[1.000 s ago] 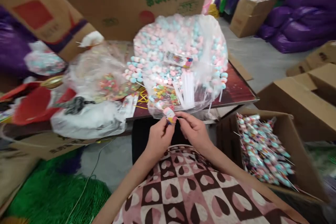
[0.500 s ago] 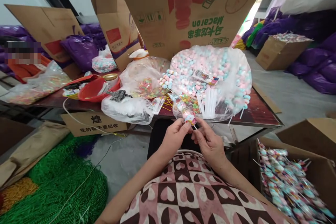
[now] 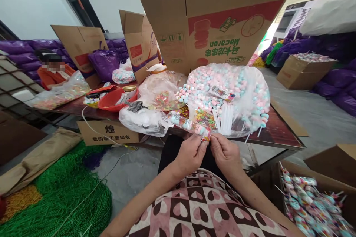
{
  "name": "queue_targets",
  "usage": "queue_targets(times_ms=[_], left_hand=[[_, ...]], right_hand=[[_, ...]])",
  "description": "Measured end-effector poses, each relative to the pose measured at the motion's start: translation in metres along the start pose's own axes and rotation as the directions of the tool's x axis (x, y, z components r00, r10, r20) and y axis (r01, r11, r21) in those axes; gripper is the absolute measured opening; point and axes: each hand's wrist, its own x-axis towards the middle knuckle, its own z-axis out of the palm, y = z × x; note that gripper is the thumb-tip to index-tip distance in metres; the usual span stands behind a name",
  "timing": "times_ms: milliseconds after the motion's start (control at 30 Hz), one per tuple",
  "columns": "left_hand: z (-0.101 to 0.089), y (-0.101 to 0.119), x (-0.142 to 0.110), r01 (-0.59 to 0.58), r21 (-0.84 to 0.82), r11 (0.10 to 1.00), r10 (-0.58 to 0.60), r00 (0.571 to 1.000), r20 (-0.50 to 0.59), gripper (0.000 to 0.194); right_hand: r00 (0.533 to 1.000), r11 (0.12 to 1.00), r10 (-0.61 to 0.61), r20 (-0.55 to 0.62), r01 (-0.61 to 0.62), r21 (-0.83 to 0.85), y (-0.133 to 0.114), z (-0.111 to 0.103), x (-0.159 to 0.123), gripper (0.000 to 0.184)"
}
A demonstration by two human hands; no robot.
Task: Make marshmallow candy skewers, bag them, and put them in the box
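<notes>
A marshmallow skewer in a printed clear wrapper (image 3: 191, 126) slants up and left over the table edge. My left hand (image 3: 190, 155) is closed around its lower end, thumb pressed on the wrapper. Close beside it, my right hand (image 3: 226, 152) pinches at the bottom end of the same skewer; the stick is hidden by my fingers. Beyond my hands are white sticks (image 3: 227, 118), a bag of colourful ring-shaped pieces (image 3: 205, 118) and a large clear bag of pink and blue marshmallows (image 3: 241, 81). A flat printed wrapper (image 3: 221, 93) lies on that bag.
Several tall cartons stand behind, one printed Macaron (image 3: 222, 33). At left are a red basket (image 3: 111, 102) and a white plastic bag (image 3: 143, 120). A carton of wrapped skewers (image 3: 308, 196) sits low right. Green cord (image 3: 72, 189) covers the floor; a co-worker (image 3: 52, 68) sits far left.
The view has tipped up and left. The wrapped skewer has swung to a flatter slant, pointing more to the left. Its white stick end, seen before, is now behind my fingers.
</notes>
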Motion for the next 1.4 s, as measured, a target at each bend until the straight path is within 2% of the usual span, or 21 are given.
queue_targets(times_ms=[33, 100, 133, 200, 267, 300, 367, 467, 633, 833, 933, 1033, 1133, 1200, 1233, 1267, 1300, 1333, 1400], left_hand=[[0.0, -0.001, 0.001, 0.032, -0.049, 0.998, -0.031, 0.999, 0.009, 0.023], [-0.003, -0.004, 0.003, 0.158, -0.275, 0.948, -0.149, 0.987, 0.055, 0.021], [-0.005, -0.005, 0.005, 0.228, -0.432, 0.873, -0.208, 0.974, 0.092, 0.026], [-0.01, -0.005, 0.008, 0.307, -0.712, 0.632, -0.294, 0.945, 0.146, 0.044], [-0.013, -0.006, 0.014, 0.278, -0.865, 0.418, -0.36, 0.925, 0.123, 0.05], [-0.014, -0.007, 0.017, 0.245, -0.902, 0.356, -0.394, 0.914, 0.093, 0.047], [-0.013, -0.011, 0.023, 0.19, -0.944, 0.27, -0.456, 0.889, 0.049, 0.039], [-0.008, -0.02, 0.03, 0.165, -0.974, 0.158, -0.495, 0.866, 0.066, 0.029], [-0.001, -0.041, 0.03, 0.156, -0.987, 0.025, -0.553, 0.825, 0.116, 0.023], [-0.001, -0.074, 0.028, 0.134, -0.987, -0.089, -0.603, 0.781, 0.161, 0.021], [-0.004, -0.086, 0.032, 0.109, -0.982, -0.156, -0.653, 0.734, 0.186, 0.019], [-0.007, -0.092, 0.043, 0.081, -0.972, -0.219, -0.684, 0.698, 0.212, 0.017], [-0.011, -0.095, 0.056, 0.093, -0.966, -0.243, -0.679, 0.695, 0.238, 0.02], [-0.012, -0.097, 0.064, 0.138, -0.96, -0.245, -0.649, 0.712, 0.268, 0.023], [-0.012, -0.098, 0.068, 0.161, -0.956, -0.244, -0.628, 0.725, 0.283, 0.023], [-0.012, -0.1, 0.072, 0.18, -0.954, -0.242, -0.611, 0.735, 0.294, 0.024], [-0.013, -0.101, 0.076, 0.193, -0.952, -0.237, -0.598, 0.744, 0.299, 0.023], [-0.014, -0.101, 0.079, 0.199, -0.953, -0.227, -0.592, 0.749, 0.297, 0.023], [-0.016, -0.101, 0.085, 0.21, -0.956, -0.203, -0.587, 0.756, 0.291, 0.022]], right_hand=[[0.999, 0.999, -0.035, -0.036, 0.034, -0.026, 0.0, 0.001, 0.001, 0.027], [0.995, 0.997, -0.064, -0.077, 0.061, -0.038, 0.001, 0.003, 0.004, 0.024], [0.994, 0.998, -0.063, -0.086, 0.06, -0.031, 0.002, 0.004, 0.005, 0.024], [0.996, 0.999, -0.044, -0.075, 0.044, -0.01, 0.006, 0.006, 0.005, 0.022], [1.0, 1.0, -0.007, -0.022, 0.007, 0.013, 0.009, 0.007, 0.003, 0.022], [1.0, 1.0, 0.016, 0.012, -0.016, 0.022, 0.011, 0.008, 0.002, 0.022], [0.994, 0.997, 0.066, 0.083, -0.068, 0.024, 0.013, 0.01, -0.001, 0.022], [0.987, 0.995, 0.096, 0.128, -0.091, -0.044, 0.019, 0.014, -0.001, 0.022], [0.991, 0.953, -0.062, 0.117, 0.094, -0.289, 0.033, 0.03, 0.004, 0.026], [0.966, 0.879, -0.212, 0.145, 0.254, -0.404, 0.039, 0.052, 0.017, 0.013], [0.943, 0.817, -0.291, 0.162, 0.333, -0.47, 0.04, 0.061, 0.031, 0.007], [0.928, 0.757, -0.322, 0.189, 0.372, -0.538, 0.041, 0.067, 0.044, 0.007], [0.932, 0.742, -0.292, 0.213, 0.361, -0.564, 0.039, 0.066, 0.048, 0.008], [0.97, 0.787, -0.158, 0.185, 0.237, -0.57, 0.037, 0.062, 0.046, 0.008], [0.989, 0.825, -0.038, 0.144, 0.112, -0.554, 0.035, 0.059, 0.043, 0.008], [0.987, 0.861, 0.12, 0.103, -0.052, -0.507, 0.032, 0.057, 0.041, 0.009], [0.952, 0.875, 0.296, 0.081, -0.236, -0.423, 0.029, 0.054, 0.039, 0.013], [0.88, 0.854, 0.465, 0.097, -0.417, -0.311, 0.025, 0.052, 0.037, 0.02], [0.697, 0.724, 0.685, 0.209, -0.684, -0.09, 0.018, 0.05, 0.034, 0.036]])
